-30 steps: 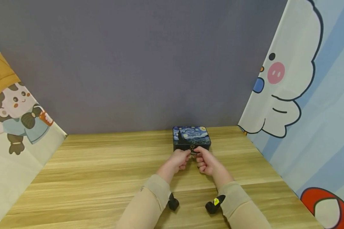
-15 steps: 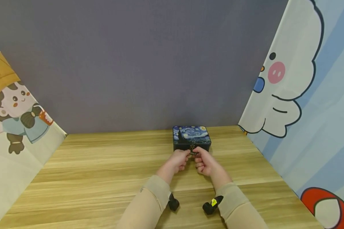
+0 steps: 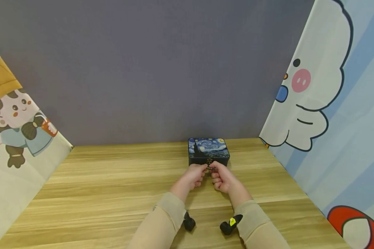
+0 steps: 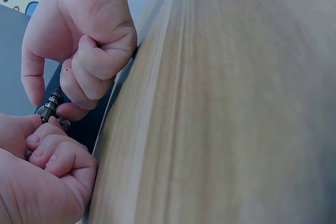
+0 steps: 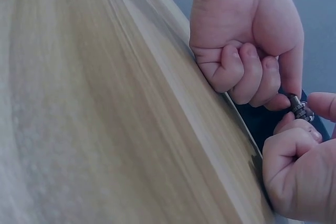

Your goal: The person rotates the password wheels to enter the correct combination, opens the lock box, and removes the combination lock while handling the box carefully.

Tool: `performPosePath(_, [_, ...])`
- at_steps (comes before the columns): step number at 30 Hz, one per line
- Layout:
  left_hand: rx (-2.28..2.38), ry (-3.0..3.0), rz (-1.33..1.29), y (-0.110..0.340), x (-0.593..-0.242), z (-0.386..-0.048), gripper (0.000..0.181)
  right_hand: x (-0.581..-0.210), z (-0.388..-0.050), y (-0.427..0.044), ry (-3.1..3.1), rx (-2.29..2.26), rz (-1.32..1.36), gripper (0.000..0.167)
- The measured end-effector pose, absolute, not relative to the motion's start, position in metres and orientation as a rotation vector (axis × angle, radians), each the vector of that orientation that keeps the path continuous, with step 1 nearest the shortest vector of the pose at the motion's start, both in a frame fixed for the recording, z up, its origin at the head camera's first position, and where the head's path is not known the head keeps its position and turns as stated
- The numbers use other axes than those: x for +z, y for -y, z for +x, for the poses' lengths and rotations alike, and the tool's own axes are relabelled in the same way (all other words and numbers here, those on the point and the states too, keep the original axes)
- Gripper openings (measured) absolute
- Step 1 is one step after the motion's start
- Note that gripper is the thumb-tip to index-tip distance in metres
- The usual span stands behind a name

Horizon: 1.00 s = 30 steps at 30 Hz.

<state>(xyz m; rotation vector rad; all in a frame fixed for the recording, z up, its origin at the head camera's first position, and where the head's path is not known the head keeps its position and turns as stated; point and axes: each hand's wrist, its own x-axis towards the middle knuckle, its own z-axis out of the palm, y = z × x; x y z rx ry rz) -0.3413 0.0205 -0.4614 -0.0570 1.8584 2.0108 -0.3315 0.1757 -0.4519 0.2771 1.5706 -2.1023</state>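
Observation:
A small dark box [image 3: 208, 148] with a swirling night-sky picture on its lid stands at the back of the table, lid down. At its front, below a brass-coloured clasp [image 3: 209, 161], is a small metal combination padlock [image 4: 51, 104] with ringed dials. My left hand [image 3: 194, 175] pinches one end of this lock between thumb and forefinger. At the other side, my right hand [image 3: 223, 177] has its thumb and curled forefinger around the dials [image 5: 300, 109]. The remaining fingers of both hands are folded in. Fingers partly cover the lock in every view.
The wood-grain table [image 3: 112, 193] stretches in front of the box and to both sides. Behind it rises a grey panel [image 3: 162, 69]. Printed cartoon sheets [image 3: 336, 145] flank the table. Black wrist devices [image 3: 189, 223] sit at both cuffs.
My right hand has shifted slightly left, nearer to the left hand, at the padlock. The left hand stays almost where it was, and the box has kept its place with its lid down.

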Motion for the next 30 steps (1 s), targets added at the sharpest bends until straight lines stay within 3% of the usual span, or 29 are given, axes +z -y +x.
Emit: performPosePath(30, [2.014, -1.872, -0.047, -0.018, -0.464, -0.3414, 0.03, -0.4552, -0.3334, -0.1734, -1.614, -2.104, 0.279, 0.019])
